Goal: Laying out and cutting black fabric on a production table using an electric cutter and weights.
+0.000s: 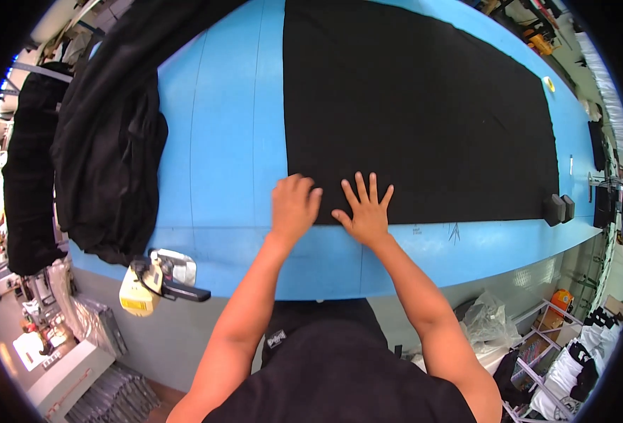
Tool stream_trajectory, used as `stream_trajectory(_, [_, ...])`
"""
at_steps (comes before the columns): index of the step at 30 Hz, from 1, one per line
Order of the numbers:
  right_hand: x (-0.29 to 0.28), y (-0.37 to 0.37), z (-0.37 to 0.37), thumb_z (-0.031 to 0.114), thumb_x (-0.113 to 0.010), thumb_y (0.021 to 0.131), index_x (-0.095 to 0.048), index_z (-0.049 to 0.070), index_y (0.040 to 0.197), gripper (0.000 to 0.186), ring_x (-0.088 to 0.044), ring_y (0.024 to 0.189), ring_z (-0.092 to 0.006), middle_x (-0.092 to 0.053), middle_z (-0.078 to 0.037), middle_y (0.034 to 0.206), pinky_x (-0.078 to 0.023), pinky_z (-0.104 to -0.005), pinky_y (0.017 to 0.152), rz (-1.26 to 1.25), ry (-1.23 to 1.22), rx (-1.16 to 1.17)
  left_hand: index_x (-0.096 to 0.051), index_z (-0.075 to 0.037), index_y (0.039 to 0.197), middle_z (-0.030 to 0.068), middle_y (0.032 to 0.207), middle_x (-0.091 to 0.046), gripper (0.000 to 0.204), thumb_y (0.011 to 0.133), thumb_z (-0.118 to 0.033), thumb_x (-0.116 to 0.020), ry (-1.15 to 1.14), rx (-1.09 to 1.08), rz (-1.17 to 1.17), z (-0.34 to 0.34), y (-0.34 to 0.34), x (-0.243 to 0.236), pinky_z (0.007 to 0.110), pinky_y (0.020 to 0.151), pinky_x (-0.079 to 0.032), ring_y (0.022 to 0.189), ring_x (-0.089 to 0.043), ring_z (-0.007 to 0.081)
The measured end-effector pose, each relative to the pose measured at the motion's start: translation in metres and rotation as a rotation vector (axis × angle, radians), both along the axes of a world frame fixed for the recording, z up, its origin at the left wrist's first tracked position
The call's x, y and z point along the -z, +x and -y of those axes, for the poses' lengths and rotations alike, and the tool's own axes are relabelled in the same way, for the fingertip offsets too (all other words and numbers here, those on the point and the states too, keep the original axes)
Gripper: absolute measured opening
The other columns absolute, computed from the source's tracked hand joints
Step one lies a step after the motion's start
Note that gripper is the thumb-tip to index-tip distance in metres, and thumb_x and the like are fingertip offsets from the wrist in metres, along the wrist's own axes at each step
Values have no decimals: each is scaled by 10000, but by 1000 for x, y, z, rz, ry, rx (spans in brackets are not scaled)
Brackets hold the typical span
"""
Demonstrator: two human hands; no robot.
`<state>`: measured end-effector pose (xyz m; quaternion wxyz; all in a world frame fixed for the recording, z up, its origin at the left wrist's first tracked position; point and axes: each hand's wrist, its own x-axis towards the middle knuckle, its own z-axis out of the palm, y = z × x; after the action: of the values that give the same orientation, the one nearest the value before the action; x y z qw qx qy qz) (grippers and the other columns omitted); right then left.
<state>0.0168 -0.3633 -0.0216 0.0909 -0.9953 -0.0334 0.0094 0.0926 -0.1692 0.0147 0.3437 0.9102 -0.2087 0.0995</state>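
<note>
A black fabric sheet [417, 106] lies spread over the blue table [227, 106]. My left hand [294, 203] is on the sheet's lower left corner, its fingers slightly bent and a little apart, fingertips partly blurred. To its right my right hand [365, 211] rests on the sheet near the lower edge, fingers spread wide. Two dark blocks [557, 209] sit at the sheet's lower right corner.
Bunched black fabric [107, 162] covers the table's left side. A cream electric cutting machine [142, 285] is at the front left edge. A yellow tape roll [548, 84] lies at the upper right. A rack with folded garments [558, 374] stands below at the right.
</note>
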Motion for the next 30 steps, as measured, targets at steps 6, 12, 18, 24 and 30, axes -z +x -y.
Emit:
stream_trajectory(6, [-10,1,-19,708,-435,911,-389,200,1532,804,-112,1505,-452,-233,-181,1622,-11,-772,1086,-102,-24,22,-571,-87,1335,136,1466,-463,502,954,-414,-590,183,296,97,113,123,13,592,1137,-270,1411,-353,367])
stream_trajectory(12, [-12,8,-37,730,-416,907,-421,194,1516,811,-126,1500,-458,-256,-194,1611,-4,-768,1089,-123,18,44,-438,-185,1490,91,1583,-339,633,984,-566,-436,301,447,140,199,236,31,643,1177,-140,1500,-200,350])
stream_trajectory(18, [-9,-7,-21,736,-429,904,-407,228,1526,803,-121,1509,-440,-266,-170,1613,3,-766,1093,-184,24,121,-394,-204,1514,78,1623,-271,674,976,-610,-408,402,152,-59,191,371,40,743,1125,-71,1522,-155,310])
stream_trajectory(24, [-7,2,-38,739,-408,915,-364,263,1548,794,-71,1522,-422,-209,-129,1641,20,-770,1092,-156,151,92,-432,-117,1485,145,1530,-432,619,997,-497,-460,68,21,-133,78,492,21,401,1151,-351,1381,-442,293])
stream_trajectory(30, [-33,5,0,649,-567,892,-444,142,1484,790,-185,1489,-442,-276,-218,1584,-62,-747,1107,-133,261,215,-457,-125,1466,139,1515,-451,589,999,-485,-461,217,61,-197,28,306,-9,414,1157,-341,1373,-444,312])
